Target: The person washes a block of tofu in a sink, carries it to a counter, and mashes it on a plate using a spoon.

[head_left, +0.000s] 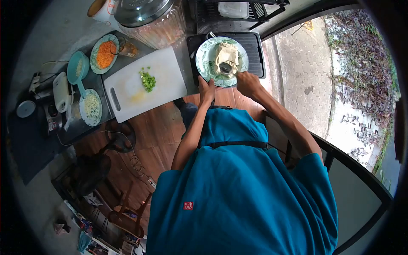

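Plate of pale food rests on the black ridged tray beside the cutting board, its near rim held by the left hand, I judge for steadiness, while the right hand grips a spoon, seemingly to control its bowl at the food.

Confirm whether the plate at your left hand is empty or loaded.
Loaded, not full: pale food lies on the plate, while the green-patterned surface shows bare around it.
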`<act>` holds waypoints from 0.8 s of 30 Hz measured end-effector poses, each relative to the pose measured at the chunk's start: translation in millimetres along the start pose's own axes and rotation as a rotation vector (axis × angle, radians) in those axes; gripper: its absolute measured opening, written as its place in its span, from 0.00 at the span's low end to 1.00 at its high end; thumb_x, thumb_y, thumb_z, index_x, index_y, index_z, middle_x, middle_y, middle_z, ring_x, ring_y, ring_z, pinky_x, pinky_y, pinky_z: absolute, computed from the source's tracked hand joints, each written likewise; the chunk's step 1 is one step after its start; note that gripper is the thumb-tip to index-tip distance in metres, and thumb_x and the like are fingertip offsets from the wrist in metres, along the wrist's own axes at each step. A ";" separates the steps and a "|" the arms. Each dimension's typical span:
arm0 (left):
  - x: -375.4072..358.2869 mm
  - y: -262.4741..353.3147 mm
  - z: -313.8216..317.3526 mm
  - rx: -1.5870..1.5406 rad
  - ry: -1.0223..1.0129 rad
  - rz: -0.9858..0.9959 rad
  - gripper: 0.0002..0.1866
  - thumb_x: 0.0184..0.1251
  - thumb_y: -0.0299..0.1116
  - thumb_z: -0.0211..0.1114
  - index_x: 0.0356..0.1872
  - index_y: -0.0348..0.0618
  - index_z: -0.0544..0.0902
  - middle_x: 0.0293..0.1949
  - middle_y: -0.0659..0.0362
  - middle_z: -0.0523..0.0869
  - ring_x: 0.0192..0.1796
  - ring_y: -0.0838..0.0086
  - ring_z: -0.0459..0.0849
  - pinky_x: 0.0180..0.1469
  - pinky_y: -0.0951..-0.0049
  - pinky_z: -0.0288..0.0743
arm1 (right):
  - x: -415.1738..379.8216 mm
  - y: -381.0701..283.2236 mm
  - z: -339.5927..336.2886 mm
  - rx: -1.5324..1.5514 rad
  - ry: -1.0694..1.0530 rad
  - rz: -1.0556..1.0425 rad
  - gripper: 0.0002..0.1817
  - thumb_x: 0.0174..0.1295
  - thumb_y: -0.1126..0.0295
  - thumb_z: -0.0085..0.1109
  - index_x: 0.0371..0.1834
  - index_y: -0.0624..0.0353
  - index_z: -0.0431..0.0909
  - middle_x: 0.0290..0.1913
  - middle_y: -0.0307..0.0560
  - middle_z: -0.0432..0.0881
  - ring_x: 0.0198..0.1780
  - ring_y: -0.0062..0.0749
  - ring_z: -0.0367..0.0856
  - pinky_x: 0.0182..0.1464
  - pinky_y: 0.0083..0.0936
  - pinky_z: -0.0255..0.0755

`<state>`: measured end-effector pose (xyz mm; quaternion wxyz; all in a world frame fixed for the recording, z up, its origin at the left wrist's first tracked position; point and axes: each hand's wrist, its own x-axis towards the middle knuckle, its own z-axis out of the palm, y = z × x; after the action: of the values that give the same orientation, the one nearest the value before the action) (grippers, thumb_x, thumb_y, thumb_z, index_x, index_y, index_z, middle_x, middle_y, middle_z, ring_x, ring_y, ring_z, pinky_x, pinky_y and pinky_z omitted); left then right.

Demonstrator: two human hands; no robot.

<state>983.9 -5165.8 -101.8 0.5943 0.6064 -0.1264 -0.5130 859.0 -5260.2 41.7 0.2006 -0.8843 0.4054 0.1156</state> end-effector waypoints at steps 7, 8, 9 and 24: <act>4.9 -8.1 -6.5 0.219 0.039 0.095 0.23 0.66 0.29 0.53 0.55 0.24 0.59 0.47 0.35 0.76 0.45 0.49 0.81 0.44 0.59 0.76 | 31.9 -2.6 18.2 -0.054 -0.067 -0.059 0.08 0.52 0.75 0.48 0.30 0.68 0.76 0.30 0.65 0.81 0.35 0.53 0.83 0.35 0.41 0.78; -6.3 14.1 -2.0 0.112 0.020 0.032 0.22 0.66 0.28 0.52 0.55 0.24 0.58 0.47 0.37 0.76 0.44 0.52 0.82 0.41 0.61 0.80 | 36.8 11.2 26.7 -0.048 -0.132 -0.021 0.08 0.51 0.75 0.48 0.28 0.69 0.76 0.31 0.66 0.81 0.35 0.56 0.83 0.38 0.42 0.78; -10.5 25.1 -1.0 0.006 0.004 -0.031 0.21 0.67 0.26 0.51 0.55 0.24 0.57 0.47 0.38 0.76 0.42 0.54 0.83 0.38 0.63 0.84 | 34.0 18.6 18.6 -0.057 -0.131 -0.034 0.08 0.51 0.75 0.48 0.28 0.69 0.76 0.31 0.66 0.81 0.35 0.56 0.83 0.38 0.42 0.78; 4.2 36.0 -21.1 0.179 0.024 -0.059 0.15 0.70 0.26 0.49 0.54 0.33 0.60 0.43 0.46 0.79 0.38 0.64 0.84 0.36 0.70 0.85 | 20.8 48.2 -37.9 0.052 0.220 0.011 0.14 0.60 0.68 0.49 0.47 0.57 0.78 0.29 0.61 0.79 0.30 0.52 0.80 0.33 0.42 0.73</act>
<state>1018.5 -5166.0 -78.0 0.5237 0.6667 -0.1468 -0.5095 837.2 -5319.6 55.3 0.1770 -0.8839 0.4327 0.0085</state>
